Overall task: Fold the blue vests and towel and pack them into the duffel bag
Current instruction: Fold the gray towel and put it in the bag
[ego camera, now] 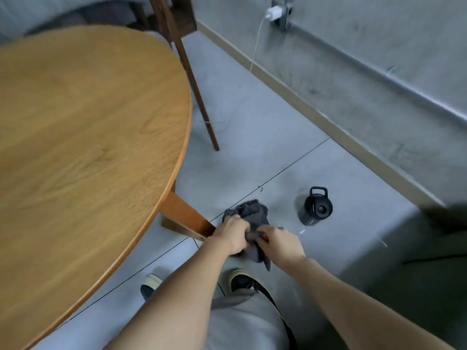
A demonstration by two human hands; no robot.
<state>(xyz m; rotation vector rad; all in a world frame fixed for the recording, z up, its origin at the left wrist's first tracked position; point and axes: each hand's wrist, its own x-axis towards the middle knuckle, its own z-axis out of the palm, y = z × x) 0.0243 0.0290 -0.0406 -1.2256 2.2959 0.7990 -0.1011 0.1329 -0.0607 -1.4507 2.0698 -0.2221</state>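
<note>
While the left hand (pixel 233 233) and right hand (pixel 280 242) both grip the bunched dark cloth (pixel 252 213) above the floor, shake it open and square its edges over the table (pixel 88 122) before folding

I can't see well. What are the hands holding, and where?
Both the left hand and right hand grip a bunched dark blue-grey cloth around its crumpled middle.

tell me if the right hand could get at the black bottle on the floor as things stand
Probably not right away: the right hand grips the grey cloth together with the left hand. The floor between it and the black bottle looks bare, so once it lets go the way seems free.
</note>
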